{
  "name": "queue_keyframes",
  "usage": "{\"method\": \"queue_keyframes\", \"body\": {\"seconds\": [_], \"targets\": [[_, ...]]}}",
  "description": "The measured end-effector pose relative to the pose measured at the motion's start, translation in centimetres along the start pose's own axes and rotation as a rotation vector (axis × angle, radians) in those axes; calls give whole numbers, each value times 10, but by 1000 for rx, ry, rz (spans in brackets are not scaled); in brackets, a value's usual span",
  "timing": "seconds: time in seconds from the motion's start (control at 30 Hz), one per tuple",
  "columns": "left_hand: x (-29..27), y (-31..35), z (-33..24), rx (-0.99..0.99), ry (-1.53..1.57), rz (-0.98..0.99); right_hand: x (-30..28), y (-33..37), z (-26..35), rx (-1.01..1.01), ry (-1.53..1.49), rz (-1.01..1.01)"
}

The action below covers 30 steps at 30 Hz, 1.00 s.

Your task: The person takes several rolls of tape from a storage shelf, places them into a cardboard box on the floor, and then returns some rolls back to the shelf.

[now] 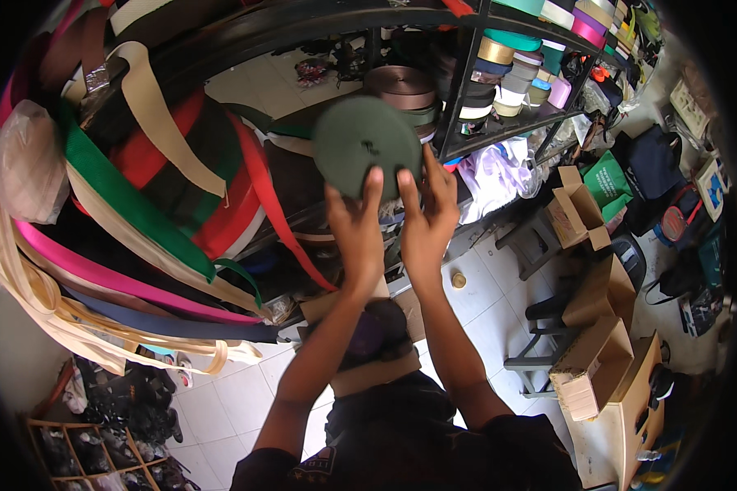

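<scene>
A wound roll of dark green webbing (356,135) is held up between my two hands, its flat round side facing me. At its lower left edge, my left hand (357,233) grips it with the thumb on the flat side. From the lower right, my right hand (427,221) holds it the same way, fingers along the rim. Just behind the roll, a brown webbing roll (401,86) sits on top of other rolls on the black shelf (499,135). The fingers behind the green roll are hidden.
Loose straps hang at the left, among them a red strap (266,196), a green strap (131,209) and a pink strap (131,282). Stacked ribbon rolls (512,86) fill the shelf at right. Cardboard boxes (594,364) and a grey stool (528,245) stand on the right.
</scene>
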<state>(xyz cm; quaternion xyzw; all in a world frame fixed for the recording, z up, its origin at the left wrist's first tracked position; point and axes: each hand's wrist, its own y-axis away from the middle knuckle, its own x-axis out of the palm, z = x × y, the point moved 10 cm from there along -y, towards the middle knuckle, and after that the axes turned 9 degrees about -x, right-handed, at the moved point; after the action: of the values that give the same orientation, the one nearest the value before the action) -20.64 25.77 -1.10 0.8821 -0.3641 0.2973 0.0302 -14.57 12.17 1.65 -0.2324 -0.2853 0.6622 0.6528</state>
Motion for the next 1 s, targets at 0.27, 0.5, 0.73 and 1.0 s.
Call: {"method": "queue_keyframes", "body": {"seconds": [0.27,0.5,0.73,1.0], "targets": [[62,-105,-38,259,-145,-65,20,-89,6,-224,105,-145],[90,-149,-26,181,-634,-46,35,-118,-18,-132,207,-58],[82,-171,4,55,-1063,-160,47,-113,-13,-380,522,-138],[84,-185,11,92,-1080,0,38,-121,-16,-407,589,-238]]}}
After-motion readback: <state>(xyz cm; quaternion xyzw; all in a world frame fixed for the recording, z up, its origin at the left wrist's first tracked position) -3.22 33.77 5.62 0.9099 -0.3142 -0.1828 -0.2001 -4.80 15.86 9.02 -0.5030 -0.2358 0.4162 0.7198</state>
